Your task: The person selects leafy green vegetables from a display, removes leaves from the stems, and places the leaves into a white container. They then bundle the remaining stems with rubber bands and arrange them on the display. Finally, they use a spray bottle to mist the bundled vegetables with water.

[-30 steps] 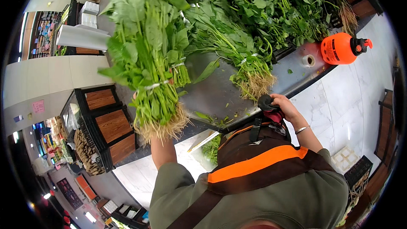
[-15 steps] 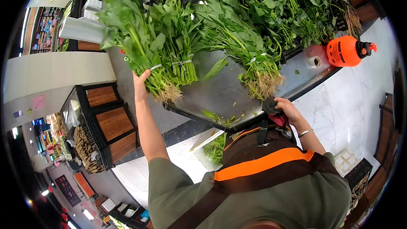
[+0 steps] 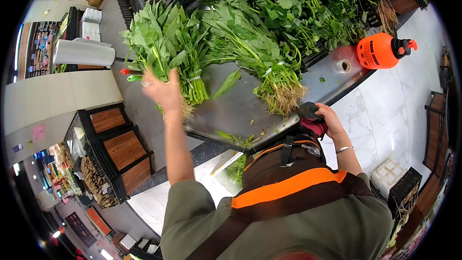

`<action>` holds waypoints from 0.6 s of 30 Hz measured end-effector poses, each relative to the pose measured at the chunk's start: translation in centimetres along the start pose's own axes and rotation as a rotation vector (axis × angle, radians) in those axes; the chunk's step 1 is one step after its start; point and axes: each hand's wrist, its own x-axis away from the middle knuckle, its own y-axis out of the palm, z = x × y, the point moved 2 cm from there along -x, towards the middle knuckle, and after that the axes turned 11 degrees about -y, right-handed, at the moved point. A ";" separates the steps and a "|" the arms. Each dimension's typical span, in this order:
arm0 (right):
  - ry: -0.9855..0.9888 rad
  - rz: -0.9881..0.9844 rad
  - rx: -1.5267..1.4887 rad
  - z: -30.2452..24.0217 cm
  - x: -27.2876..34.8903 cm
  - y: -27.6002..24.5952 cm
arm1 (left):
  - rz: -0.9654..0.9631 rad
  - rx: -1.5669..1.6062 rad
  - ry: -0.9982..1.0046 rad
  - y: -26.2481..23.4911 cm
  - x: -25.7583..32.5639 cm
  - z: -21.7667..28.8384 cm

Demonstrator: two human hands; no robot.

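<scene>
My left hand (image 3: pixel 166 90), slightly blurred, is over the root end of a bunch of leafy greens (image 3: pixel 156 33). Its thumb and fingers are spread apart. That bunch lies on the metal counter beside a second tied bunch (image 3: pixel 195 84), and the hand partly covers its roots. Further right, a larger bunch with pale roots (image 3: pixel 281 89) has a white tie around its stems. Low at my waist, by the counter's edge, my right hand (image 3: pixel 329 119) is closed on a dark grey cloth-like thing (image 3: pixel 308 110). Dark red material shows just below it.
An orange spray bottle (image 3: pixel 378 51) and a roll of tape (image 3: pixel 343 66) stand on the counter's right. Loose greens (image 3: pixel 313 5) are heaped at the back. Red and green-handled tools (image 3: pixel 134 78) lie left of my left hand, near a plastic roll (image 3: pixel 82 53). A bin (image 3: pixel 226 168) sits below.
The left bunch of greens has come down onto the counter beside the second bunch. My left hand has loosened from its stems, fingers spreading. My right hand keeps its hold at my waist.
</scene>
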 end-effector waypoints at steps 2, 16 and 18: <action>-0.062 0.036 -0.034 -1.1 -0.3 -0.8 | -0.315 0.373 -0.196 4.3 6.0 6.5; -0.107 0.083 -0.176 -1.0 -0.6 -2.7 | -0.945 0.235 -0.936 18.1 16.9 14.7; -0.108 0.070 -0.180 -0.7 -1.2 -3.3 | -0.910 0.391 -0.943 18.2 17.1 14.2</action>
